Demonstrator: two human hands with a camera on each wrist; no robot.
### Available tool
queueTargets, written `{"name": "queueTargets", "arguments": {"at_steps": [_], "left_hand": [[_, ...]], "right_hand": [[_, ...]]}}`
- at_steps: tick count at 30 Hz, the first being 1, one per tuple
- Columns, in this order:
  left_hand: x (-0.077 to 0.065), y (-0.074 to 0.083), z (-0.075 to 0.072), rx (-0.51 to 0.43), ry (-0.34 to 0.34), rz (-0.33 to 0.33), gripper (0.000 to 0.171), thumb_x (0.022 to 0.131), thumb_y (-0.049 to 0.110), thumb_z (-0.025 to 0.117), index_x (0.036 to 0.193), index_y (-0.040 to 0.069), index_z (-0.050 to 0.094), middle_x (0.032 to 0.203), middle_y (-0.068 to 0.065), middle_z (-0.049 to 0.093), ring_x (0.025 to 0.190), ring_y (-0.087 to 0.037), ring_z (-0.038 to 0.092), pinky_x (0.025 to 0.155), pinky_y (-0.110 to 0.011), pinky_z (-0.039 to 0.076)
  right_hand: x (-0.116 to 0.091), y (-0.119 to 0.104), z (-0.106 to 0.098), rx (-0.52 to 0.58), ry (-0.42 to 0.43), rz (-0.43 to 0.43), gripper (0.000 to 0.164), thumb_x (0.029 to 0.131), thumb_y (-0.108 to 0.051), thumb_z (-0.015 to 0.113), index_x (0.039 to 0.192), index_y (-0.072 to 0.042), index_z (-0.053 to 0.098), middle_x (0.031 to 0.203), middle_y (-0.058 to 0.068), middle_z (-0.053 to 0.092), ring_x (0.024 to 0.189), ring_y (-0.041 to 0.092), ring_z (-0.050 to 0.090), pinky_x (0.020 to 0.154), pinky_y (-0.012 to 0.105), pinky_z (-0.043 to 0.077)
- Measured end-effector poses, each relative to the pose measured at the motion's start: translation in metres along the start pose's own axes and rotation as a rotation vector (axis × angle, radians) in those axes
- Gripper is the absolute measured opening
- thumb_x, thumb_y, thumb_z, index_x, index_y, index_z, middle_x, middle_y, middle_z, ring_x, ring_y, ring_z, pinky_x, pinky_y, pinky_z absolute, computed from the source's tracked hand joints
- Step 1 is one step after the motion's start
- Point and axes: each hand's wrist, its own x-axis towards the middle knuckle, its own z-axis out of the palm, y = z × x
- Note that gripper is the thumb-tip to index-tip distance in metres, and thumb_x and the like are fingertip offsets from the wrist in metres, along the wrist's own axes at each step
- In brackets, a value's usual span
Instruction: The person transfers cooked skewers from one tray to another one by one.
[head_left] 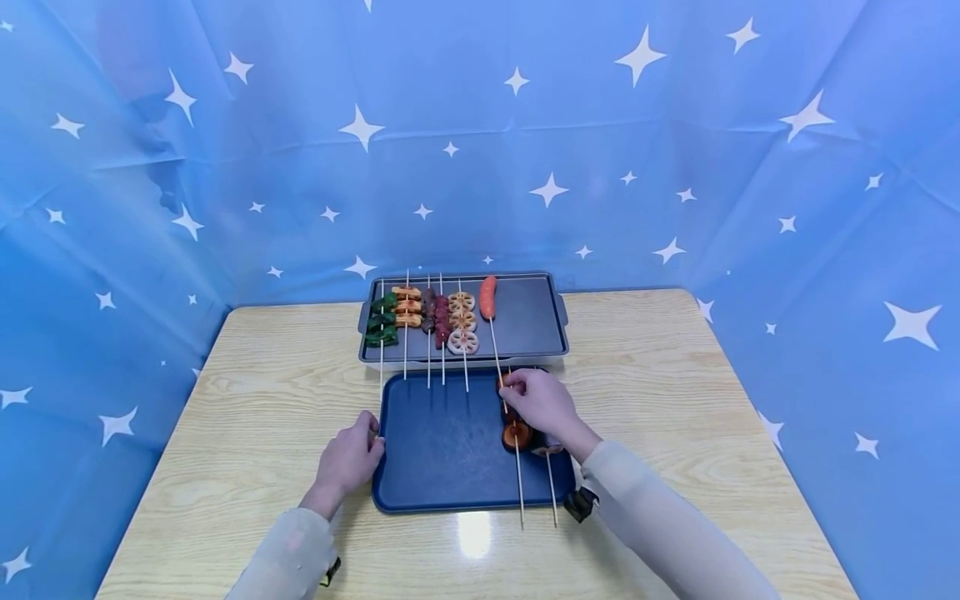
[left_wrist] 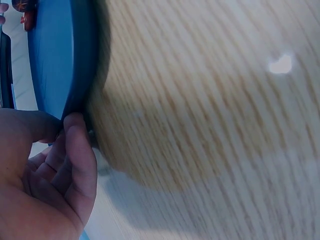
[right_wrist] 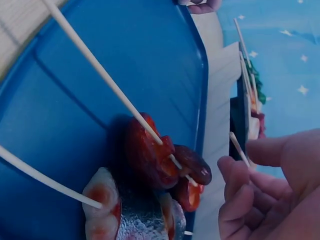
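Setting: a person sits at a light wooden table [head_left: 660, 392], with a blue star-printed cloth [head_left: 675, 150] hung behind and to both sides.

Blue tray: a dark blue tray [head_left: 442, 450] lies on the table right in front of the person, between the two hands.

Left hand: the left hand [head_left: 347, 460] rests at the tray's left rim. In the wrist view the thumb and a fingertip [left_wrist: 75, 131] press against the rim's edge, the other fingers loosely curled into the palm.

Right hand: the right hand [head_left: 542, 402] hovers over the tray's right side. Its fingers [right_wrist: 240, 197] are bent and drawn together beside the tip of a wooden stick; I cannot tell whether they actually pinch it.

Skewers on the tray: under the right hand lie a skewer of dark red mushroom-like pieces [right_wrist: 160, 157] and a fish-slice skewer [right_wrist: 127, 212], side by side, sticks pointing towards the person.

Grill pan: a grey grill pan [head_left: 528, 321] sits just beyond the tray, holding a row of skewers: green vegetable [head_left: 381, 321], lotus root [head_left: 462, 321] and a sausage [head_left: 487, 297], their sticks overhanging the tray's far edge.
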Motion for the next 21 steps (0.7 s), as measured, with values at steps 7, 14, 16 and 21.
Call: {"name": "queueTargets", "arguments": {"at_steps": [7,14,16,21], "left_hand": [[0.000,0.001,0.000,0.003,0.007,-0.002,0.014,0.095,0.017,0.057,0.105,0.010,0.052,0.067,0.000,0.056,0.054,-0.014,0.048,0.051,-0.029,0.035],[0.001,0.000,0.002,0.010,0.008,-0.007,0.013,0.095,0.018,0.057,0.104,0.010,0.051,0.066,0.001,0.056,0.053,-0.014,0.048,0.050,-0.029,0.035],[0.002,0.000,0.002,0.010,0.011,-0.008,0.012,0.095,0.018,0.057,0.103,0.011,0.051,0.065,0.001,0.055,0.053,-0.014,0.048,0.050,-0.029,0.035],[0.002,-0.001,0.003,0.016,0.010,-0.007,0.012,0.095,0.018,0.056,0.103,0.011,0.051,0.064,0.002,0.055,0.052,-0.013,0.048,0.050,-0.029,0.035]], "right_hand": [[0.006,0.000,0.004,0.017,-0.003,0.017,0.018,0.091,-0.025,0.067,0.100,-0.011,0.072,0.081,0.000,0.068,0.070,0.013,0.058,0.068,0.032,0.047],[0.009,-0.004,0.005,0.062,0.016,-0.015,0.015,0.091,-0.017,0.065,0.098,-0.006,0.072,0.081,0.002,0.068,0.071,0.012,0.058,0.071,0.032,0.049],[0.011,-0.004,0.005,0.087,0.005,0.001,0.015,0.091,-0.016,0.065,0.099,-0.005,0.072,0.082,0.003,0.070,0.071,0.012,0.059,0.072,0.032,0.050],[0.016,-0.003,0.007,0.187,-0.044,0.083,0.014,0.091,-0.016,0.066,0.100,-0.007,0.072,0.085,0.004,0.070,0.071,0.013,0.060,0.069,0.029,0.049]]}}
